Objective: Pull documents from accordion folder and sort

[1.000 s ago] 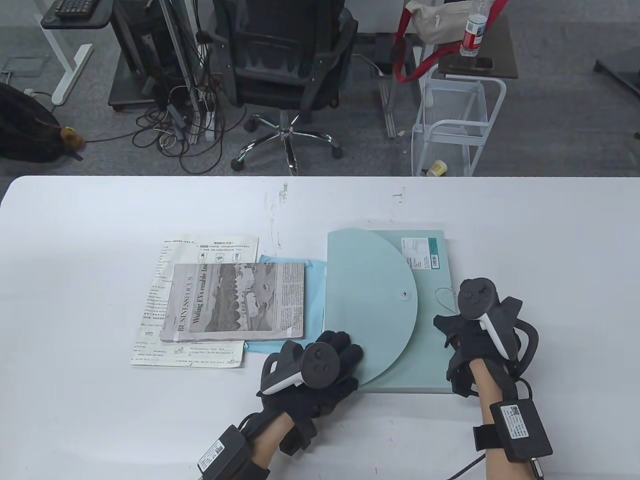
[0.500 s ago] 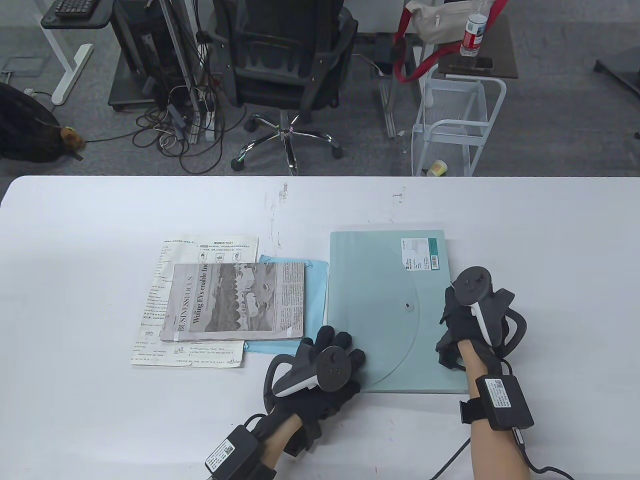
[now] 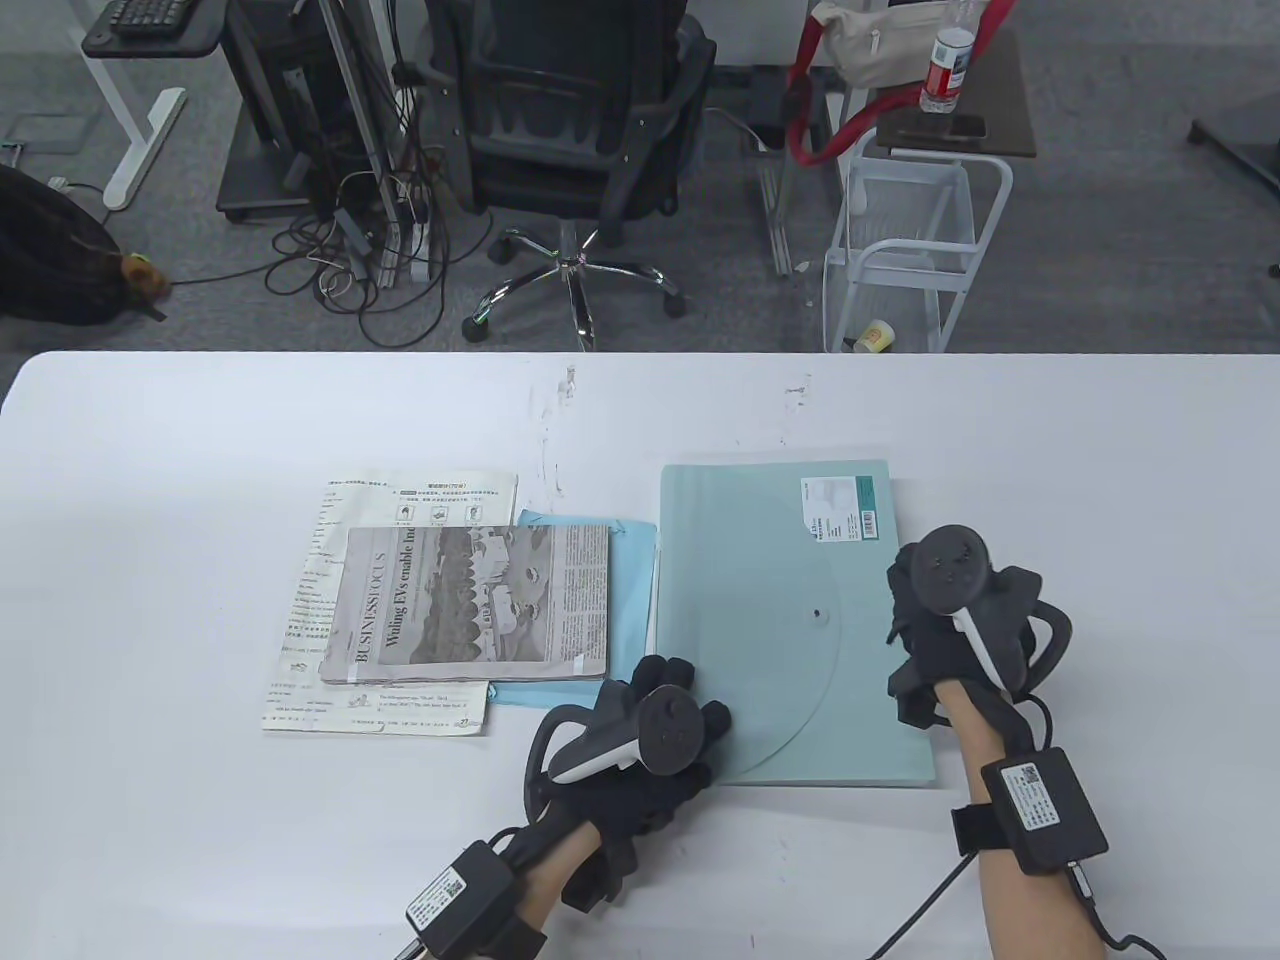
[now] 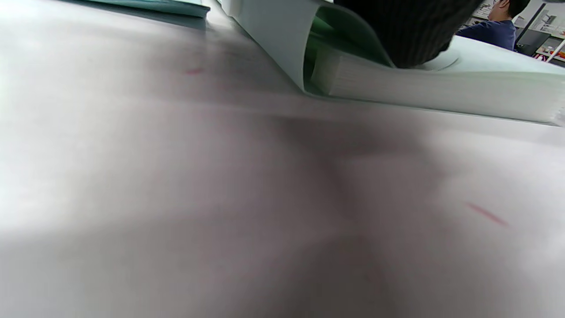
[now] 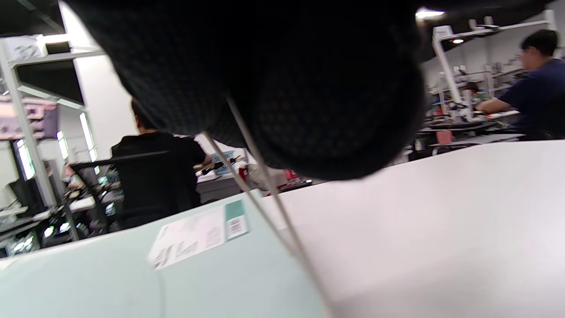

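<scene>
The pale green accordion folder [image 3: 760, 600] lies flat right of the table's centre, its rounded flap down and a small button [image 3: 820, 613] on it. My left hand [image 3: 680, 690] rests with spread fingers on the folder's near left corner; a gloved fingertip [image 4: 410, 31] presses on the flap above the paper stack [image 4: 441, 92]. My right hand [image 3: 905, 600] is at the folder's right edge and holds its thin elastic cord [image 5: 265, 194], which runs taut from the glove down past the folder's label [image 5: 198, 236].
Left of the folder a newspaper [image 3: 470, 600] lies on a printed sheet [image 3: 400, 495] and a blue sheet [image 3: 630, 560]. The white table [image 3: 200, 450] reaches all round. An office chair [image 3: 570, 120] and a wire cart [image 3: 900, 260] stand beyond the far edge.
The raised flap has come down flat on the folder. My right hand has moved up to the folder's right edge with the cord. My left hand has stayed on the near left corner.
</scene>
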Action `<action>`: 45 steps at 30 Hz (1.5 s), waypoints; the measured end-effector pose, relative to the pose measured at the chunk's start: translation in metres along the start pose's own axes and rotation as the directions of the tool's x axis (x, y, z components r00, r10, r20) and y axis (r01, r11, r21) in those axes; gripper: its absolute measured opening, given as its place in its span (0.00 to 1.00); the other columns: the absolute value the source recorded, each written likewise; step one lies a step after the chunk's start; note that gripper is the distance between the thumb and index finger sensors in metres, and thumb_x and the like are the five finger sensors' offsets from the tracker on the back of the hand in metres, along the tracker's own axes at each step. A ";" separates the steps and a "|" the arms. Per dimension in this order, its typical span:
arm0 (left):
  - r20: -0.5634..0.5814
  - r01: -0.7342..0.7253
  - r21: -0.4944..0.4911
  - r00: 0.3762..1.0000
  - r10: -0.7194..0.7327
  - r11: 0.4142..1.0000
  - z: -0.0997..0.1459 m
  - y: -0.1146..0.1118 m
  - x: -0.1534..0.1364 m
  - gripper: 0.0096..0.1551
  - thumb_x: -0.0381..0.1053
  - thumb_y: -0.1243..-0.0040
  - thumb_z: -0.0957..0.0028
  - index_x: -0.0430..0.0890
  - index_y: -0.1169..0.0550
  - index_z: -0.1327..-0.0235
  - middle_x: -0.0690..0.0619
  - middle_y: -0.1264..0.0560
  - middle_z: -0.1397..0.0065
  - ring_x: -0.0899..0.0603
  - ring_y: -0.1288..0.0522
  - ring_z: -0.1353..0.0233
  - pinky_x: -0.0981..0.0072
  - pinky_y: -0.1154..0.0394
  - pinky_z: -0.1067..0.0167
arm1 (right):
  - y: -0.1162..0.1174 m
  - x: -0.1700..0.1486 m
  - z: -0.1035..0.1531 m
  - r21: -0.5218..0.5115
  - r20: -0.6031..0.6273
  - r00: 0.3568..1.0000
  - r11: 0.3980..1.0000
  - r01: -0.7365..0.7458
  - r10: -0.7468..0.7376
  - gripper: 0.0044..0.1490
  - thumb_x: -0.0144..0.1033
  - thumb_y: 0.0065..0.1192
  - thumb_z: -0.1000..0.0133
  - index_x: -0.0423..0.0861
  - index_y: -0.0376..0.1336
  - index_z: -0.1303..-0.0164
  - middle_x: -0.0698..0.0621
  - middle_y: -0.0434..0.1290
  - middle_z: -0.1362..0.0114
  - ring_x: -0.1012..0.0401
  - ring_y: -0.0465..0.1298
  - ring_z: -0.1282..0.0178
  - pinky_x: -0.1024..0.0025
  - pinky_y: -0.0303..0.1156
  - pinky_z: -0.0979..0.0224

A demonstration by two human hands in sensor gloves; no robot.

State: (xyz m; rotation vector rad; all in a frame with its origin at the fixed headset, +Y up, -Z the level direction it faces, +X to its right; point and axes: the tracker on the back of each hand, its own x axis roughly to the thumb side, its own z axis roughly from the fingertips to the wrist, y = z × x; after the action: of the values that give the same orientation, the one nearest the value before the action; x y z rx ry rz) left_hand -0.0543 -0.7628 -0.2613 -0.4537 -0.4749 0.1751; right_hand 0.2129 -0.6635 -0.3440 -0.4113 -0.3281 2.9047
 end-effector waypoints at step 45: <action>0.083 -0.027 0.073 0.996 0.020 0.997 0.010 0.013 0.001 0.38 0.66 0.48 0.46 0.65 0.43 0.21 0.51 0.57 0.13 0.37 0.57 0.14 0.43 0.56 0.20 | 0.032 0.016 0.081 0.010 0.236 0.971 0.999 -0.031 0.028 0.39 0.55 0.68 0.55 0.50 0.67 0.35 0.48 0.75 0.36 0.47 0.79 0.43 0.48 0.76 0.47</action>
State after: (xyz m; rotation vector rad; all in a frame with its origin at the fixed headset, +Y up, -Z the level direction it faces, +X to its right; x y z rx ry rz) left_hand -0.0593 -0.7471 -0.2595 -0.3806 -0.5419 0.2340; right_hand 0.1693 -0.7060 -0.2797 -0.0672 -0.3381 2.9871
